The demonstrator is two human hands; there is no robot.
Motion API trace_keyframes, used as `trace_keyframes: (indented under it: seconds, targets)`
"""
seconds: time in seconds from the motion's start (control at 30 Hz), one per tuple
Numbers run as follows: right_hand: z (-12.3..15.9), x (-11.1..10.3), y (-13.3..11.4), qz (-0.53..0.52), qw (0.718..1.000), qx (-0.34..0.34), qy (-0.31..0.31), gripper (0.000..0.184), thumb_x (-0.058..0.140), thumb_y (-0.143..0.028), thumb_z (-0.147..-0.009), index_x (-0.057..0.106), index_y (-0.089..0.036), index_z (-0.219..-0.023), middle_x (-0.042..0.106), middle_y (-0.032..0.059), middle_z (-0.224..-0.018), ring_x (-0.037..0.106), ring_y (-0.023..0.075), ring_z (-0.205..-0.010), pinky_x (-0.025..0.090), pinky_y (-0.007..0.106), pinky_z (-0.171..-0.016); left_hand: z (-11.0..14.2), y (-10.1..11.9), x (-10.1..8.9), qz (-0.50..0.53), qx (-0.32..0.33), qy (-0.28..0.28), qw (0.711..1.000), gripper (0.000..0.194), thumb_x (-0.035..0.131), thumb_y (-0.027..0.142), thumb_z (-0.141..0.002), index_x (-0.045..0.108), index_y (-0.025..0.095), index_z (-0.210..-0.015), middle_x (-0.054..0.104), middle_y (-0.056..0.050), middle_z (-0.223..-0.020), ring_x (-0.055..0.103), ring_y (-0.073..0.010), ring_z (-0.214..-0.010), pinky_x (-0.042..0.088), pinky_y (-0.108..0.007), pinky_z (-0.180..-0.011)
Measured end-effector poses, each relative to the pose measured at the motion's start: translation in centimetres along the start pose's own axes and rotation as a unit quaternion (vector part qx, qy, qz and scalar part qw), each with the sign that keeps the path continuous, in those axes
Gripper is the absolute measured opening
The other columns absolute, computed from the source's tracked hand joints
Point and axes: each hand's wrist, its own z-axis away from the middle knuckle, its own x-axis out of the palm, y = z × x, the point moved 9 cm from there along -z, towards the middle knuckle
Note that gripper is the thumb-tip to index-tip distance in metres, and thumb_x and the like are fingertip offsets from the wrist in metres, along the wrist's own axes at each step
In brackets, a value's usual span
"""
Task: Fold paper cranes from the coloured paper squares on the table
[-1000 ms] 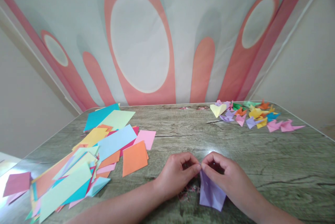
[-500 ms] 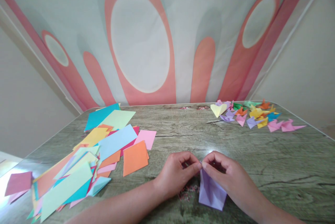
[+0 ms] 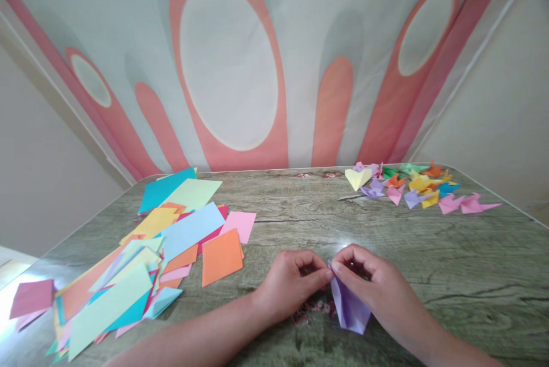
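Observation:
A partly folded purple paper (image 3: 348, 308) lies on the wood-grain table (image 3: 300, 224) near the front edge. My left hand (image 3: 291, 287) pinches its top corner from the left, fingers curled. My right hand (image 3: 373, 287) pinches the same corner from the right and covers part of the sheet. The fingertips of both hands meet at the paper's upper tip. The lower half of the purple paper shows below my right hand.
A loose heap of coloured paper sheets (image 3: 141, 258) spreads over the table's left side, with an orange sheet (image 3: 221, 256) nearest my left hand. Several small folded paper figures (image 3: 412, 188) sit at the far right. A patterned cloth (image 3: 231, 64) hangs behind the table.
The purple paper has turned and narrowed under my fingers, its lower end shifting slightly right. Both hands stay pinched at its top corner in nearly the same place.

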Motion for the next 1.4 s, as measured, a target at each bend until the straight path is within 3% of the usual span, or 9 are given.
trace_keyframes:
  seconds: [0.33,0.47,0.63,0.73,0.83,1.0,1.17,1.4]
  targets:
    - [0.0,-0.1,0.1,0.025,0.999,-0.02,0.011,0.023,0.053,-0.039,-0.088,0.06,-0.021,-0.077,0.061,-0.0003,-0.07,0.059,0.0164,-0.069,0.045,0.026,-0.064,0.0,-0.2,0.1,0.0,-0.015,-0.004,1.0,0.02,0.062,0.033,-0.08,0.07,0.014,-0.08,0.066,0.0,-0.071,0.054,-0.0108,-0.062,0.04,-0.019,-0.058]
    - [0.0,0.4,0.2,0.043,0.998,-0.035,-0.014,0.022,0.053,-0.04,-0.089,0.06,-0.021,-0.08,0.06,-0.0013,-0.07,0.058,0.0151,-0.065,0.044,0.026,-0.061,0.1,0.0,-0.1,-0.03,-0.01,0.009,0.999,0.02,0.062,0.032,-0.08,0.07,0.014,-0.077,0.065,0.0,-0.068,0.053,-0.0105,-0.061,0.039,-0.019,-0.057]
    - [-0.1,-0.1,0.4,0.06,0.998,-0.027,-0.01,0.022,0.054,-0.039,-0.088,0.06,-0.021,-0.077,0.06,-0.002,-0.069,0.057,0.0149,-0.065,0.043,0.026,-0.061,0.0,0.4,-0.1,0.026,0.022,0.013,0.999,0.015,0.059,0.028,-0.083,0.065,0.014,-0.085,0.064,0.0,-0.072,0.057,-0.0111,-0.063,0.042,-0.02,-0.059]
    - [-0.4,-0.7,1.2,0.023,1.0,0.006,0.001,0.025,0.052,-0.044,-0.089,0.06,-0.021,-0.081,0.058,-0.0024,-0.068,0.055,0.0146,-0.064,0.042,0.025,-0.059,0.0,1.0,-0.5,0.063,0.059,0.014,0.996,0.011,0.056,0.015,-0.082,0.061,0.015,-0.092,0.065,-0.001,-0.081,0.062,-0.012,-0.069,0.046,-0.022,-0.065]
    - [-0.6,-1.1,1.6,0.0,1.0,0.012,0.006,0.028,0.051,-0.047,-0.089,0.058,-0.021,-0.084,0.056,-0.0019,-0.071,0.054,0.015,-0.066,0.043,0.025,-0.06,0.5,2.6,-0.9,-0.011,0.13,0.017,0.991,0.017,0.058,0.007,-0.079,0.065,0.017,-0.092,0.066,-0.003,-0.089,0.062,-0.0141,-0.08,0.046,-0.024,-0.072]
    - [-0.4,-0.4,1.7,-0.033,0.999,0.018,-0.014,0.028,0.051,-0.048,-0.089,0.056,-0.021,-0.084,0.053,-0.0024,-0.072,0.051,0.0137,-0.065,0.041,0.023,-0.058,1.6,4.4,-0.5,-0.078,0.22,0.015,0.972,0.013,0.064,0.018,-0.084,0.07,0.018,-0.095,0.066,-0.006,-0.092,0.061,-0.0151,-0.087,0.046,-0.025,-0.081]
    - [-0.2,-0.1,1.4,-0.036,0.999,0.018,-0.012,0.027,0.052,-0.048,-0.089,0.056,-0.021,-0.084,0.052,-0.0036,-0.07,0.049,0.0123,-0.063,0.039,0.022,-0.056,1.6,4.4,-0.4,-0.081,0.23,0.017,0.97,0.01,0.061,0.017,-0.086,0.07,0.016,-0.087,0.066,-0.006,-0.087,0.062,-0.0141,-0.083,0.047,-0.023,-0.078]
    - [-0.6,-0.5,1.4,-0.016,1.0,0.006,-0.025,0.027,0.053,-0.047,-0.089,0.062,-0.021,-0.09,0.063,-0.0011,-0.078,0.057,0.0148,-0.07,0.044,0.024,-0.064,1.5,4.3,-0.5,-0.063,0.219,0.012,0.974,0.011,0.059,0.015,-0.087,0.069,0.015,-0.086,0.067,-0.006,-0.086,0.061,-0.0145,-0.084,0.046,-0.024,-0.08]
